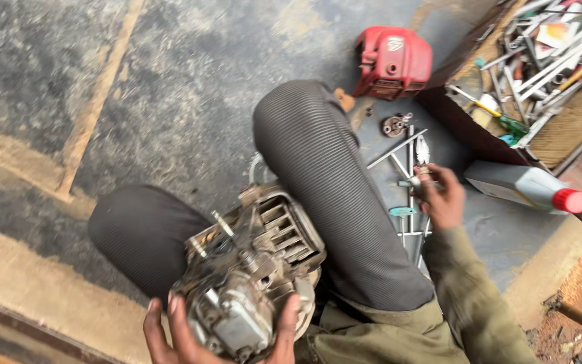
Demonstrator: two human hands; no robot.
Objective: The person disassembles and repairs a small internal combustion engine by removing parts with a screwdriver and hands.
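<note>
A dirty grey small engine with cooling fins rests between my knees, and my left hand grips it from below at the near end. To the right of my right leg, my right hand reaches down to a scatter of metal tools on the concrete floor. Its fingers close around a small metal piece; what that piece is I cannot tell. My dark ribbed trouser legs frame the engine.
A red engine cover lies on the floor ahead. A box full of wrenches and screwdrivers sits at the top right. A grey bottle with a red cap lies beside it. A small round metal part sits near the cover.
</note>
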